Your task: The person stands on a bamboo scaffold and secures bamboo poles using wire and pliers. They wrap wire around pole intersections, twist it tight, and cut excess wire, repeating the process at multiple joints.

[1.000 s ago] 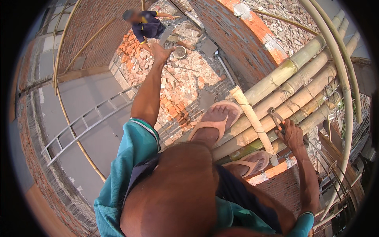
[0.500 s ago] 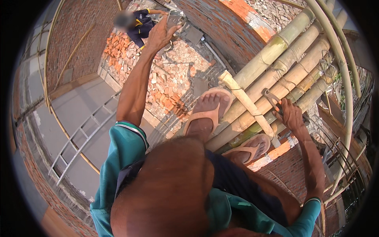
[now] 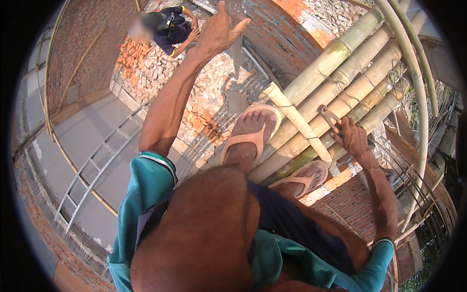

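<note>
Bamboo poles (image 3: 360,83) fill the upper right of the frame, side by side, their long axes running from lower left to upper right. At left, a metal ladder (image 3: 95,164) slants the same general way, well apart from both hands. Upper left of centre, a co-worker (image 3: 170,31) stoops beside the brick rubble, below the person's level. Crossing the poles near the middle of the frame is a pale batten (image 3: 299,120). At the top centre hangs a grey blade (image 3: 237,61), its long axis nearly upright and its tapered tip pointing down the frame. It lies just right of the left hand (image 3: 216,36), far nearer to it than to the other; the thumb stands wide of the fingers, and whether they hold the blade I cannot tell. Right of centre, the right hand (image 3: 354,138) is curled around the handles of the pliers (image 3: 330,115). Their head points to the upper left, crosswise to the poles and short of the batten; whether their jaws bite anything is too small to tell.
</note>
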The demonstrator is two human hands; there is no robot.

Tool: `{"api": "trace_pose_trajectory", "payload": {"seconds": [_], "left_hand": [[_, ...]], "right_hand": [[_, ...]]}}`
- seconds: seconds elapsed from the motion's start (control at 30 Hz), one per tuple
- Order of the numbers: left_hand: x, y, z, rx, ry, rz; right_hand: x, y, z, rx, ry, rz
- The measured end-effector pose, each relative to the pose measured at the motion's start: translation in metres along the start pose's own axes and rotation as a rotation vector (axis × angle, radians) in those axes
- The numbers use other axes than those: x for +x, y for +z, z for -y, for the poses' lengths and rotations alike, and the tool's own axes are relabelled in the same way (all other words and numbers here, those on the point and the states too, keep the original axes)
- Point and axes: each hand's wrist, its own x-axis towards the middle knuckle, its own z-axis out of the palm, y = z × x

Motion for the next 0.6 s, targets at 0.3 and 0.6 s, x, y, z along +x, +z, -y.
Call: {"api": "trace_pose_trajectory", "payload": {"seconds": [0.3, 0.6], "left_hand": [[0.028, 0.090, -0.040, -0.128, 0.239, 0.115], [0.061, 0.138, -0.101, -0.181, 0.152, 0.435]], "right_hand": [[-0.002, 0.005, -0.002, -0.010, 0.029, 0.004], [-0.005, 0.008, -0.001, -0.003, 0.091, 0.012]]}}
